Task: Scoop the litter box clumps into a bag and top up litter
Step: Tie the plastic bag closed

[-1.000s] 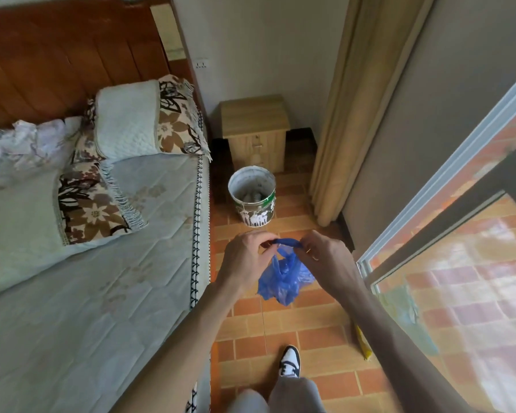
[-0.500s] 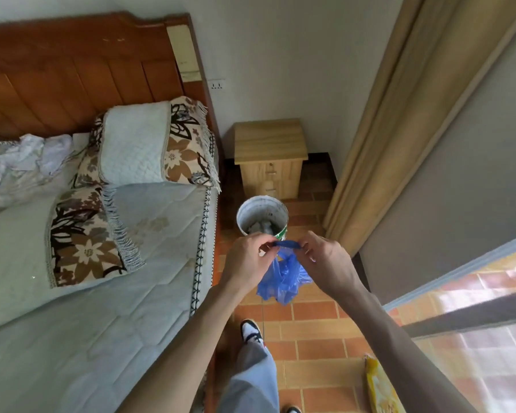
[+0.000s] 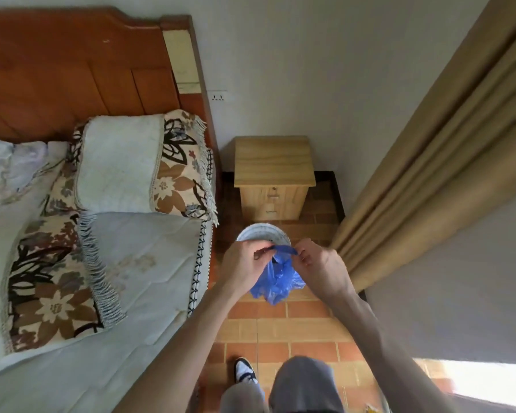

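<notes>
A small blue plastic bag (image 3: 277,278) hangs between my two hands above the tiled floor. My left hand (image 3: 245,265) pinches one side of the bag's top. My right hand (image 3: 318,268) pinches the other side, and the top stretches between them as a dark blue strip. Just behind my hands stands a white bucket (image 3: 264,232) on the floor; my hands and the bag hide most of it. No litter box is in view.
A bed (image 3: 149,263) with pillows and a wooden headboard fills the left. A small wooden nightstand (image 3: 273,174) stands against the far wall behind the bucket. Beige curtains (image 3: 429,162) hang on the right. My legs and one shoe (image 3: 245,371) show below on the orange tiles.
I have walked forward: the bucket and nightstand are nearer and the bucket now sits right behind my hands. Both hands keep their pinch on the bag's top.
</notes>
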`<state>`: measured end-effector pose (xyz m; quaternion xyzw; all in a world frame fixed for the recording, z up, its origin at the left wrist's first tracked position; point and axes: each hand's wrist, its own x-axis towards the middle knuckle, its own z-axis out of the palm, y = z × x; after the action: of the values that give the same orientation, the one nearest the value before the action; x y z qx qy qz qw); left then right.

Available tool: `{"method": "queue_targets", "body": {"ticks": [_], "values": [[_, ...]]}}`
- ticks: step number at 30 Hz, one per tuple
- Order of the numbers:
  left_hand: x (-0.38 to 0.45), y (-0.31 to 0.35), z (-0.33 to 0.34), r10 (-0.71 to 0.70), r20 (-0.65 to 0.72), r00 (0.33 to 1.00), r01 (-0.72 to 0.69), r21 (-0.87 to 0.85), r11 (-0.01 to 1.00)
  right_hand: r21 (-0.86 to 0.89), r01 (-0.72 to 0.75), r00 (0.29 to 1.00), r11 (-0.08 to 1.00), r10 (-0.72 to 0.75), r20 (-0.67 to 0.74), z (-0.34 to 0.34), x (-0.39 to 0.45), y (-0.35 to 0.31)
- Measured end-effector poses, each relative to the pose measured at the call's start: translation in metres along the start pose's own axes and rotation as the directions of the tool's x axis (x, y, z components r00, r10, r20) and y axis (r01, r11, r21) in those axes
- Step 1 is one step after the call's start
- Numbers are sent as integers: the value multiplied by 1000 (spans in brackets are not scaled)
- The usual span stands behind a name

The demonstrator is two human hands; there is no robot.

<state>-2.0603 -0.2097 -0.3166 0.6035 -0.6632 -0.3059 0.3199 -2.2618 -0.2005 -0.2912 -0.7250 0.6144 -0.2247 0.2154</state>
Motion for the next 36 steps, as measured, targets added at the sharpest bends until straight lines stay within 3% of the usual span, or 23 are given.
{"method": "queue_targets", "body": {"ticks": [13, 18, 24, 36], "values": [[132, -61, 27, -157, 10, 988, 155, 98, 983, 130, -106, 975, 986, 77, 210, 59, 154, 55], [166, -93, 45, -165, -6, 986, 163, 179, 970, 168, -55, 973, 984, 15, 230, 94, 192, 85], [195, -154, 81, -166, -38, 985, 170, 204, 964, 67, -43, 974, 997, 27, 225, 163, 226, 127], [224, -339, 191, -114, 21, 993, 106, 237, 966, 35, 46, 963, 998, -53, 264, 344, 258, 249]]}}
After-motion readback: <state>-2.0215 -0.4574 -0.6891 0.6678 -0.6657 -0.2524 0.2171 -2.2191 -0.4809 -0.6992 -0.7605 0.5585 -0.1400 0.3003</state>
